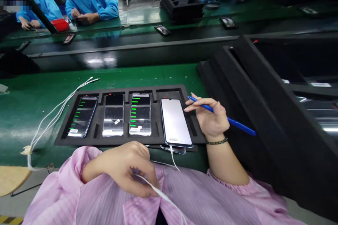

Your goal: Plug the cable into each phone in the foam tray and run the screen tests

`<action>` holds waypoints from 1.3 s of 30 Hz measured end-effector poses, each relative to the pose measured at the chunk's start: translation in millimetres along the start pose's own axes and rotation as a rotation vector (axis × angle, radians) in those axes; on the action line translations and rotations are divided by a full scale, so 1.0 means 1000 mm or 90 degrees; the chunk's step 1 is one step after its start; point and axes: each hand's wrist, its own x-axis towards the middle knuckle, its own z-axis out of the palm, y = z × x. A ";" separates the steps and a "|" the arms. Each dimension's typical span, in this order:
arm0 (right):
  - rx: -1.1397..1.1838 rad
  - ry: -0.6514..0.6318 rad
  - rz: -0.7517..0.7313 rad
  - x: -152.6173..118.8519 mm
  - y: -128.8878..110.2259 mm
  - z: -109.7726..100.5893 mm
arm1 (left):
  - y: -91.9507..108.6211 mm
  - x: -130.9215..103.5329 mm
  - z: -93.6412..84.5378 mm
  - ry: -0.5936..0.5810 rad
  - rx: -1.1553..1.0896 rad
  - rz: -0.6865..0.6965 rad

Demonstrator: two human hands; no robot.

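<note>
One phone with a white-lit screen (176, 122) is placed at the right end of the black tray (100, 121), which is laid crosswise on the green worktop (148, 76). Its long axis is pointed away from the person, the far end being slanted a little to the left, and its near end is carried past the tray's near edge. A white charging cable (172, 156) is plugged into that near end.

The phone is flanked closely on its right by the right hand (213, 117), so that its right long edge is faced by the extended fingertips; whether that edge is touched cannot be told. A blue pen (237, 125) is gripped among the fingers of this hand, its shaft being sloped down to the right across the palm.

The left hand (129, 168) is held lower and farther to the left, nearer the body, with its fingers curled around a loose white lead (169, 200). From there the phone is found forward and to the right, so the right hand is clearly the nearer one. To the phone's left, the third phone (140, 114), the second phone (113, 110) and the first phone (83, 116) are seated in the tray.
</note>
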 end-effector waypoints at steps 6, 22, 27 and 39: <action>-0.020 -0.034 0.004 -0.001 -0.003 0.000 | -0.003 -0.001 0.001 -0.034 -0.009 0.002; -0.216 -0.202 -0.086 0.000 -0.007 -0.005 | -0.005 -0.001 0.006 -0.081 -0.028 -0.030; -0.271 -0.287 -0.127 0.000 -0.014 -0.005 | -0.006 -0.001 0.006 -0.078 -0.028 -0.032; -0.237 -0.279 -0.173 0.001 -0.016 -0.010 | -0.003 0.001 0.006 -0.076 -0.011 -0.033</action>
